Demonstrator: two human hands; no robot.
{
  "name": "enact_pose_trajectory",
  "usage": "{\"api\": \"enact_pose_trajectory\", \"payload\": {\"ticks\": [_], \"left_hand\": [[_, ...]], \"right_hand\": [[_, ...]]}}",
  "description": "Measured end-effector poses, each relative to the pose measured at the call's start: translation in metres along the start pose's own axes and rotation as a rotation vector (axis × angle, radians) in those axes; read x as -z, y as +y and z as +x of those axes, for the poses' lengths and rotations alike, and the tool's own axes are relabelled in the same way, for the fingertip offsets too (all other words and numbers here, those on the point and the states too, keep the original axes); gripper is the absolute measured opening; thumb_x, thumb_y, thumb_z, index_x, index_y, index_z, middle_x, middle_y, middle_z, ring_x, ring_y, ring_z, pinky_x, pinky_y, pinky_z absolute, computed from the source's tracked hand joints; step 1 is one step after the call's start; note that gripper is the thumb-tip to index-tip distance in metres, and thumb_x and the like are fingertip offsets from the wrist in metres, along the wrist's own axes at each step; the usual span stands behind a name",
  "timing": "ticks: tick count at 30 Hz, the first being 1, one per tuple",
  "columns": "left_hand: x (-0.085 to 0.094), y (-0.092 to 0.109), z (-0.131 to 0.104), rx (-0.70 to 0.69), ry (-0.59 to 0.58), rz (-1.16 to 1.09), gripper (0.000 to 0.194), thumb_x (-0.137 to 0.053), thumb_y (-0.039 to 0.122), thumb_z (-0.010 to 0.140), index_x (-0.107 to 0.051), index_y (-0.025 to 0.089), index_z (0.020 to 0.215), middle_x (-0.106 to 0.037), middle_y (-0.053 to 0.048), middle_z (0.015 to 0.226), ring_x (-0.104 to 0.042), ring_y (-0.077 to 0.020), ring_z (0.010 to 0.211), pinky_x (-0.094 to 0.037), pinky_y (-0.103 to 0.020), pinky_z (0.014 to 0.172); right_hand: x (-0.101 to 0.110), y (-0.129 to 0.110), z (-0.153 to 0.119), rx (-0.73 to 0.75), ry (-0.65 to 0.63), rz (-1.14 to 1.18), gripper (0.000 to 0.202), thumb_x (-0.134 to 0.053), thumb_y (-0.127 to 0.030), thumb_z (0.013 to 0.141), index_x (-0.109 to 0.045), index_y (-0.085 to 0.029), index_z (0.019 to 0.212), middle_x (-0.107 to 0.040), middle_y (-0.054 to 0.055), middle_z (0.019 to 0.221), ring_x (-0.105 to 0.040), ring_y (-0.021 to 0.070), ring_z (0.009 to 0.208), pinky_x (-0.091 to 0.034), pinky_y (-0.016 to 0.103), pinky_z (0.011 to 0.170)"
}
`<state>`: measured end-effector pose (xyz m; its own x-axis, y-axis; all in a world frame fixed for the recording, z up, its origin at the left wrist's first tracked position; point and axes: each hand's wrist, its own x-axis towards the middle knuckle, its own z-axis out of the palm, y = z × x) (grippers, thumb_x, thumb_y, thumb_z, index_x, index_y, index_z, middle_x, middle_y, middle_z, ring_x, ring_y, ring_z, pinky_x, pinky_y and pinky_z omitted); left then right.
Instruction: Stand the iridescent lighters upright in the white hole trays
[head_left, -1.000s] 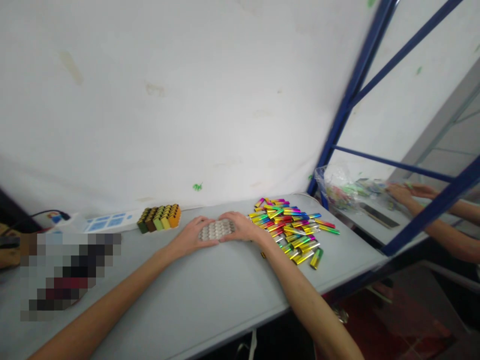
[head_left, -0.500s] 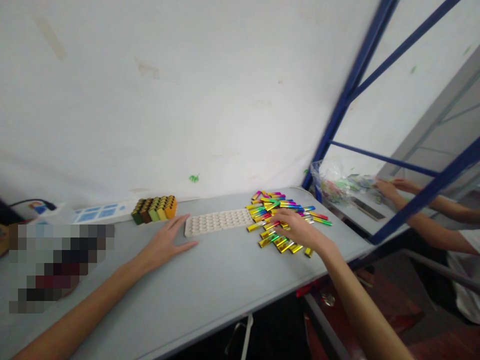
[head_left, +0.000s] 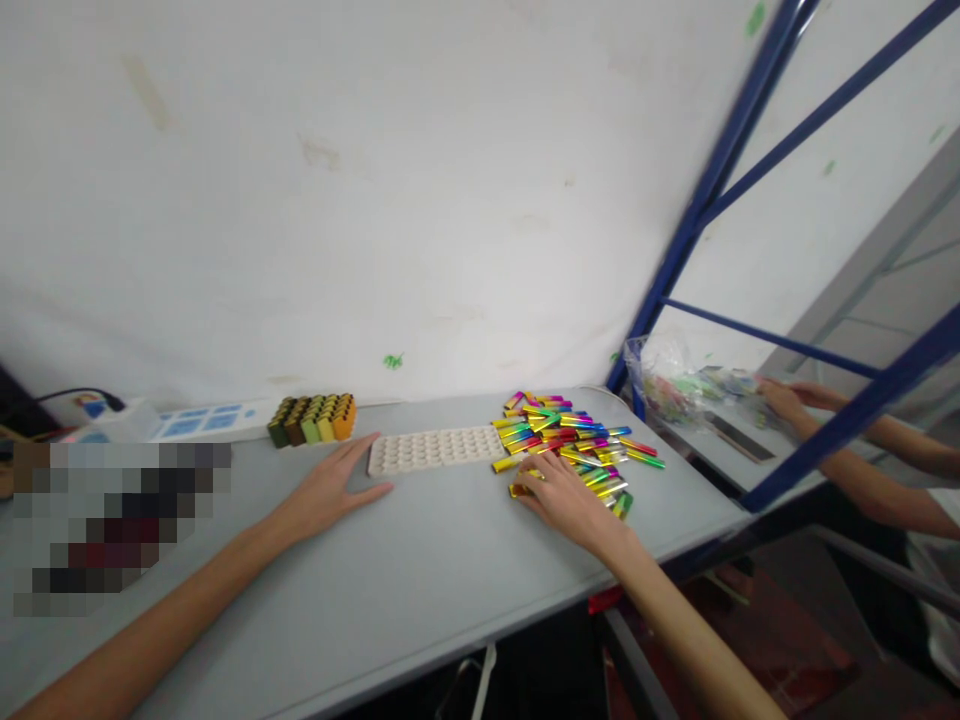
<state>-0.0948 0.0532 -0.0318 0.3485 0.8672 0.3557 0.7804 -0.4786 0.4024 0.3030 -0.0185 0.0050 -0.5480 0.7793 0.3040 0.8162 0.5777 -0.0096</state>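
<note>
A white tray (head_left: 435, 450) with rows of round hollows lies on the grey table. My left hand (head_left: 322, 492) rests at its left end, thumb and fingers spread apart, holding nothing. To the tray's right is a loose pile of shiny metallic tubes (head_left: 577, 432) in gold, red, green, blue and purple. My right hand (head_left: 559, 495) is low at the front left of this pile, its fingers bent down around a gold tube (head_left: 517, 491). The palm and part of the pile's front are hidden under that hand.
A block of upright tubes (head_left: 313, 420) stands by the wall, left of the tray. Behind my left arm are a white power strip (head_left: 206, 422) and a blurred-out patch. Blue metal posts (head_left: 679, 235) rise at right; beyond them another person's hands (head_left: 787, 402) work near a clear plastic bag (head_left: 664, 375).
My right hand has moved left and toward me, from over the pile's middle to its front edge, and its fingers have curled onto a tube. My left hand stays at the tray.
</note>
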Motion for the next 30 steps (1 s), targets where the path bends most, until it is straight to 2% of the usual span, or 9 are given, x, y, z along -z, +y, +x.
{"api": "enact_pose_trajectory", "payload": {"ticks": [5, 8, 10, 14, 18, 21, 24, 26, 30], "left_hand": [[-0.001, -0.001, -0.001, -0.004, -0.025, -0.020, 0.086, -0.063, 0.069, 0.084, -0.043, 0.018, 0.151, -0.056, -0.016, 0.149, -0.055, -0.0354, 0.136, -0.039, -0.049, 0.118], [-0.002, -0.002, -0.002, 0.001, -0.028, -0.030, 0.089, -0.063, 0.069, 0.084, -0.041, 0.015, 0.152, -0.055, -0.019, 0.149, -0.054, -0.0364, 0.137, -0.039, -0.050, 0.118], [-0.003, -0.002, -0.002, 0.006, -0.012, -0.037, 0.089, -0.065, 0.069, 0.083, -0.043, 0.014, 0.150, -0.055, -0.020, 0.150, -0.053, -0.0372, 0.138, -0.039, -0.052, 0.118], [-0.004, -0.002, -0.004, 0.024, -0.010, -0.067, 0.085, -0.066, 0.064, 0.085, -0.043, 0.015, 0.150, -0.052, -0.019, 0.154, -0.051, -0.0357, 0.141, -0.038, -0.052, 0.119], [-0.003, -0.002, -0.005, 0.038, -0.013, -0.107, 0.084, -0.070, 0.058, 0.085, -0.041, 0.016, 0.152, -0.051, -0.018, 0.154, -0.050, -0.0349, 0.142, -0.037, -0.052, 0.120], [-0.003, -0.001, -0.006, 0.047, 0.002, -0.141, 0.082, -0.073, 0.055, 0.084, -0.042, 0.019, 0.151, -0.052, -0.017, 0.154, -0.050, -0.0345, 0.142, -0.036, -0.052, 0.120], [-0.002, 0.000, -0.006, 0.038, 0.015, -0.187, 0.075, -0.073, 0.052, 0.086, -0.045, 0.021, 0.148, -0.058, -0.015, 0.148, -0.054, -0.0328, 0.137, -0.040, -0.051, 0.118], [-0.003, -0.001, -0.006, 0.038, 0.005, -0.204, 0.076, -0.073, 0.054, 0.087, -0.045, 0.020, 0.149, -0.057, -0.015, 0.148, -0.054, -0.0323, 0.138, -0.039, -0.050, 0.119], [-0.007, -0.006, -0.006, 0.063, 0.009, -0.207, 0.089, -0.074, 0.057, 0.085, -0.036, 0.017, 0.156, -0.058, -0.017, 0.147, -0.054, -0.0329, 0.138, -0.040, -0.049, 0.118]], "right_hand": [[0.006, 0.009, 0.017, 0.056, -0.083, 0.143, 0.011, -0.071, -0.027, 0.094, -0.066, -0.021, 0.102, -0.068, 0.009, 0.110, -0.061, 0.0274, 0.111, -0.049, 0.048, 0.101], [0.013, 0.006, 0.032, 0.072, 0.025, 0.272, 0.014, -0.066, -0.030, 0.098, -0.065, -0.022, 0.109, -0.071, 0.008, 0.107, -0.064, 0.0255, 0.107, -0.050, 0.044, 0.100], [0.020, -0.003, 0.049, 0.080, 0.117, 0.374, 0.021, -0.059, -0.034, 0.102, -0.064, -0.023, 0.119, -0.072, 0.008, 0.112, -0.067, 0.0240, 0.106, -0.051, 0.040, 0.098], [0.028, -0.033, 0.102, 0.131, 0.183, 0.518, 0.029, -0.050, -0.041, 0.106, -0.064, -0.027, 0.127, -0.073, 0.005, 0.120, -0.069, 0.0220, 0.109, -0.051, 0.035, 0.098], [0.007, -0.063, 0.158, 0.144, 0.197, 0.517, 0.030, -0.046, -0.032, 0.107, -0.064, -0.023, 0.129, -0.073, 0.009, 0.116, -0.068, 0.0224, 0.107, -0.050, 0.035, 0.098], [-0.018, -0.077, 0.185, 0.185, 0.165, 0.528, 0.033, -0.046, -0.021, 0.103, -0.062, -0.019, 0.132, -0.072, 0.012, 0.116, -0.066, 0.0219, 0.105, -0.050, 0.036, 0.097], [-0.038, -0.085, 0.196, 0.109, 0.167, 0.589, 0.030, -0.056, -0.024, 0.098, -0.065, -0.017, 0.126, -0.074, 0.007, 0.093, -0.067, 0.0202, 0.084, -0.052, 0.032, 0.084], [-0.047, -0.088, 0.198, 0.049, 0.180, 0.632, 0.026, -0.063, -0.028, 0.093, -0.068, -0.018, 0.117, -0.069, 0.000, 0.075, -0.063, 0.0176, 0.067, -0.050, 0.028, 0.071], [-0.061, -0.089, 0.195, 0.034, 0.224, 0.684, 0.021, -0.070, -0.031, 0.086, -0.072, -0.017, 0.102, -0.068, 0.000, 0.071, -0.060, 0.0163, 0.062, -0.048, 0.027, 0.065]]}}
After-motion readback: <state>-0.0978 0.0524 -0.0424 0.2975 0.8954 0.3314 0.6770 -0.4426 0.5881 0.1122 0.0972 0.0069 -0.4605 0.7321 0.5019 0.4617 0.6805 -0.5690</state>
